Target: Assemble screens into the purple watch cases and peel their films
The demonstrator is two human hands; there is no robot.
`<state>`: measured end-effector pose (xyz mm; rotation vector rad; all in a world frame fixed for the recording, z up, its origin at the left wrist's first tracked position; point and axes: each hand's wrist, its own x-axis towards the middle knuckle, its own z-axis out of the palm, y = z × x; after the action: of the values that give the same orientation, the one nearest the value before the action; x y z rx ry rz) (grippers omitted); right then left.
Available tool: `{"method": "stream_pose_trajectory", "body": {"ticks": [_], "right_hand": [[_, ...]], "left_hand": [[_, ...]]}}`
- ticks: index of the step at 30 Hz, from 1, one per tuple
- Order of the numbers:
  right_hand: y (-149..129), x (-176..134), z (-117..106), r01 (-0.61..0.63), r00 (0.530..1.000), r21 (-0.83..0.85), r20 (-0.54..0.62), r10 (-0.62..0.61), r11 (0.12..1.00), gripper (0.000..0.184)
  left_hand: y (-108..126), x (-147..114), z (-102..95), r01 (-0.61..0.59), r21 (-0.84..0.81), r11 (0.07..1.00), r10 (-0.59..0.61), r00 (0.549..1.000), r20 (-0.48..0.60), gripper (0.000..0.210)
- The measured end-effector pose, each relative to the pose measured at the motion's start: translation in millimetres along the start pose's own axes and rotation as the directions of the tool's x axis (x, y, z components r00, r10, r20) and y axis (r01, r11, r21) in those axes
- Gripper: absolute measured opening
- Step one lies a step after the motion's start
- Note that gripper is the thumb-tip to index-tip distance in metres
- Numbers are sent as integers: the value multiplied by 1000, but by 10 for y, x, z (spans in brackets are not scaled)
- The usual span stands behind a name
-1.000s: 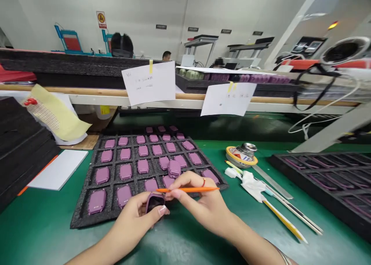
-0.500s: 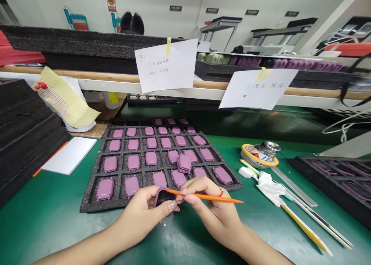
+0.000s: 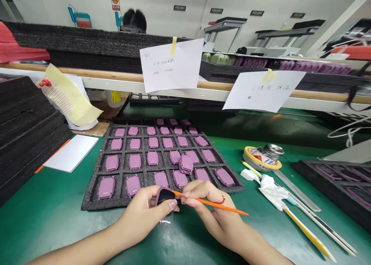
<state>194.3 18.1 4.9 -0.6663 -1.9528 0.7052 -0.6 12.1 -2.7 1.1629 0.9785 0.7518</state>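
Note:
My left hand is closed around a purple watch case whose dark glassy face is turned up toward me. Between the thumb and fingers of my right hand is a thin orange pointed stick. Its left tip meets the upper right rim of the watch case. Just beyond my hands lies a black foam tray with purple watch cases in its compartments. One purple case rests raised, on top of others, near the tray's right side.
To the right lie a tape roll with a metal-topped container, a steel ruler, white tissue and a yellow-white brush handle. Foam trays are stacked at left beside a white pad. A shelf with paper notes crosses behind.
The orange stick's tip has shifted slightly along the watch case rim, and its outer end has dipped a little. The whole view has moved slightly; both hands keep their hold.

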Motion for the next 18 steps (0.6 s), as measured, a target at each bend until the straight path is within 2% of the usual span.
{"method": "stream_pose_trajectory", "body": {"ticks": [13, 15, 18], "right_hand": [[31, 3, 89, -37, 998, 81, -51, 41, 996, 7], [19, 29, 93, -60, 992, 120, -100, 72, 991, 10], [22, 83, -59, -123, 951, 138, -268, 156, 983, 20]], "left_hand": [[6, -12, 5, 1, 44, 999, -1, 1000, -6, 47], [9, -15, 3, 3, 46, 999, -3, 1000, 2, 48], [12, -22, -3, 37, 53, 998, -37, 999, -12, 51]]}}
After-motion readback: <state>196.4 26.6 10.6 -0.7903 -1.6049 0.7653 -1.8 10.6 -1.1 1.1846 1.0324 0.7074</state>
